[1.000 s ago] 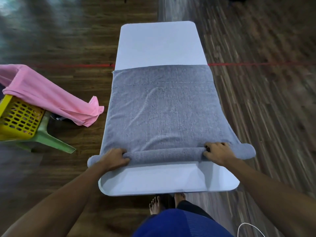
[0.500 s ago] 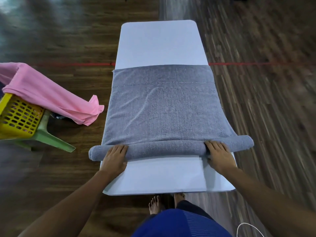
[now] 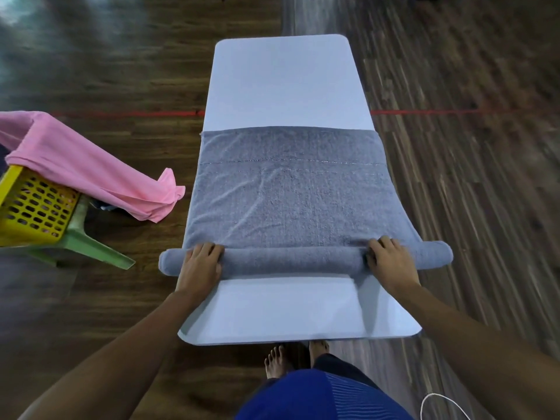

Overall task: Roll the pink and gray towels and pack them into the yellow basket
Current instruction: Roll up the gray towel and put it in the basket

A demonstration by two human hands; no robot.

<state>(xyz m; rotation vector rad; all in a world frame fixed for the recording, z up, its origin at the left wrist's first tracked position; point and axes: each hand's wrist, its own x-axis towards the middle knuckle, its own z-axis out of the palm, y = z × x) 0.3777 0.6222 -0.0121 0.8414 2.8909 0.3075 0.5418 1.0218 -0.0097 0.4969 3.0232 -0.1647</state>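
The gray towel (image 3: pixel 291 201) lies flat along a white table (image 3: pixel 281 83). Its near end is wound into a roll (image 3: pixel 291 262) that runs across the table and sticks out past both edges. My left hand (image 3: pixel 201 263) grips the roll near its left end, fingers bent over the top. Near the right end, my right hand (image 3: pixel 391 263) grips it the same way, thumb tucked against the roll. The pink towel (image 3: pixel 91 177) hangs unrolled over the rim of the yellow basket (image 3: pixel 33 204) at the left, its end trailing toward the table.
The basket sits on a green plastic stool (image 3: pixel 91 244) left of the table. A red line (image 3: pixel 121 114) crosses the dark wood floor. My bare feet (image 3: pixel 278 359) stand at the table's near edge. A white cable (image 3: pixel 439 404) lies at bottom right.
The roll has moved away from me along the table and grown thicker. Both hands travelled forward with it, and their fingers now bend over its top.
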